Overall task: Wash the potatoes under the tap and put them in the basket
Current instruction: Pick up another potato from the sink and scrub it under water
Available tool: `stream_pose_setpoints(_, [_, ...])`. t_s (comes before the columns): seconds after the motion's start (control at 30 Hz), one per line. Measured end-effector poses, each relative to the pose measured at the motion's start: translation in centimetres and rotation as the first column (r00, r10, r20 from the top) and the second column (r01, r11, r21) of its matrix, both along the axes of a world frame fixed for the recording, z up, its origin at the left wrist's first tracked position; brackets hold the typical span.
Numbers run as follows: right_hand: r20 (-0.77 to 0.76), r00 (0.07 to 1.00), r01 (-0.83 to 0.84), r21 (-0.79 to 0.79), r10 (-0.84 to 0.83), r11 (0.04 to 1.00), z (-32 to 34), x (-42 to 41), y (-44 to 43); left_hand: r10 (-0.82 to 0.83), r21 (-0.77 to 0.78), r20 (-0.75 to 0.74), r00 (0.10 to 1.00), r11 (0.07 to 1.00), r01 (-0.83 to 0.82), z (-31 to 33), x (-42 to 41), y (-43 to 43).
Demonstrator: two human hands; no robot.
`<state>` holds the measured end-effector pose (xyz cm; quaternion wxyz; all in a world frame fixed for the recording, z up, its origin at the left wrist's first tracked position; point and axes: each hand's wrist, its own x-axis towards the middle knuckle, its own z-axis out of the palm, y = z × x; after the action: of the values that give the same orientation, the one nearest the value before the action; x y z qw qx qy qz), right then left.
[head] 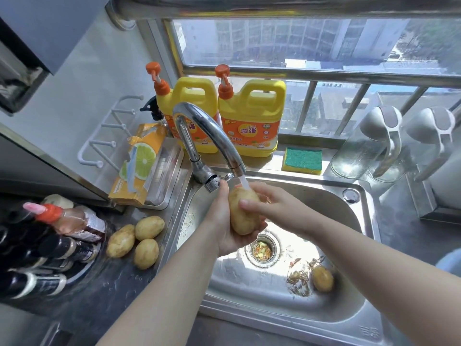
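Water runs from the chrome tap (214,136) onto a large yellow potato (243,216) held over the steel sink (349,318). My left hand (224,221) cups the potato from below and the left. My right hand (269,203) grips its top and right side, the thumb lying across its front. Three potatoes (136,242) lie on the dark counter left of the sink. One more potato (322,279) lies in the sink at the lower right. No basket is in view.
Two yellow detergent jugs (249,116) and a green sponge (302,161) stand on the sill behind the sink. Dark bottles (50,255) crowd the left counter, with an orange box (138,166) behind them. Glass jars (369,146) lie at the right. Scraps fill the drain strainer (262,249).
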<state>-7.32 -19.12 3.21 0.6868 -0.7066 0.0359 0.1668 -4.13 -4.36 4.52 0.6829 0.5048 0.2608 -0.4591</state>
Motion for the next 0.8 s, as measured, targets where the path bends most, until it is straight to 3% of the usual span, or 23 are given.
stream_pose_setpoints(0.23, [0.004,0.987,0.162,-0.086,-0.162,0.983,-0.3,0.3,1.0,0.002,-0.107,0.012,1.0,0.994,0.0,-0.7,-0.1,-0.3])
stream_pose_setpoints(0.3, [-0.015,0.984,0.178,-0.049,-0.179,0.983,-0.5,0.5,1.0,0.044,-0.128,0.091,0.995,0.991,-0.032,-0.9,-0.3,-0.3])
stream_pose_setpoints(0.4, [-0.019,0.973,0.229,0.004,-0.229,0.973,-0.6,0.9,0.9,0.096,-0.084,0.336,0.937,0.994,-0.072,-1.6,-1.0,-0.2])
stream_pose_setpoints(0.53, [-0.081,0.963,0.26,0.028,-0.257,0.965,-0.6,1.2,0.8,0.001,-0.071,0.501,0.865,0.997,0.039,-1.8,-1.4,0.1])
stream_pose_setpoints(0.8, [-0.073,0.963,0.263,0.065,-0.258,0.963,0.2,0.9,0.4,-0.172,-0.009,0.608,0.775,0.975,0.223,-1.9,-0.5,1.5])
